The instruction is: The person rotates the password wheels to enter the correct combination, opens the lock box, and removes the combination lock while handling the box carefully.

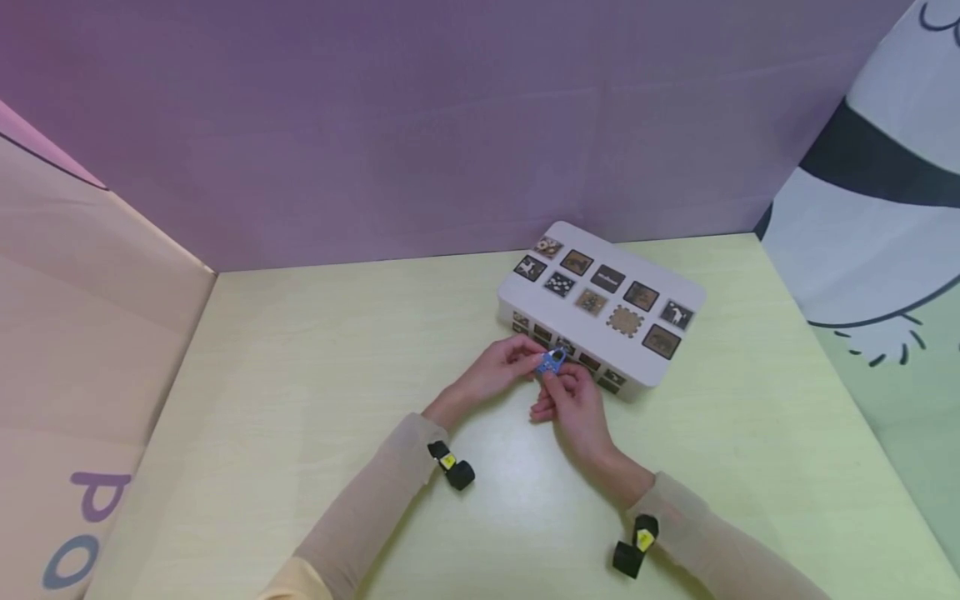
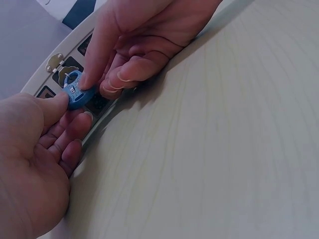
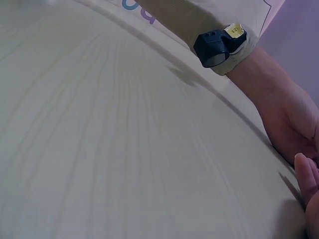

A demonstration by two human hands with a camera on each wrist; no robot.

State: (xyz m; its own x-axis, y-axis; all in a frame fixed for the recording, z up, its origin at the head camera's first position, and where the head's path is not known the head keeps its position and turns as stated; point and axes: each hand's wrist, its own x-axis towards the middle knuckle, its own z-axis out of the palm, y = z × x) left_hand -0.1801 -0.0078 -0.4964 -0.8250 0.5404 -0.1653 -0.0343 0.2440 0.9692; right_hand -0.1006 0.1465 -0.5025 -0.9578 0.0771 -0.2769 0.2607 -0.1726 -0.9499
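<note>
A small blue padlock [image 1: 551, 361] with white markings on its body is at the front side of a white tin box [image 1: 678, 287]. In the left wrist view, the padlock's shackle meets a gold hasp [image 2: 66, 73] on the box; whether the shackle is locked cannot be told. My left hand [image 1: 495, 369] pinches the padlock's left side, thumb on its face. From the right, my right hand [image 1: 581, 408] pinches its other side with thumb and finger. In the right wrist view only some right-hand fingers [image 3: 309, 181] show at the edge, and the padlock is hidden.
The box carries small square pictures on its lid and side. It stands on a pale wood table [image 1: 315, 375], near a purple back wall [image 1: 412, 150]. Printed panels flank both sides. Black camera mounts [image 1: 452, 467] sit on both sleeves.
</note>
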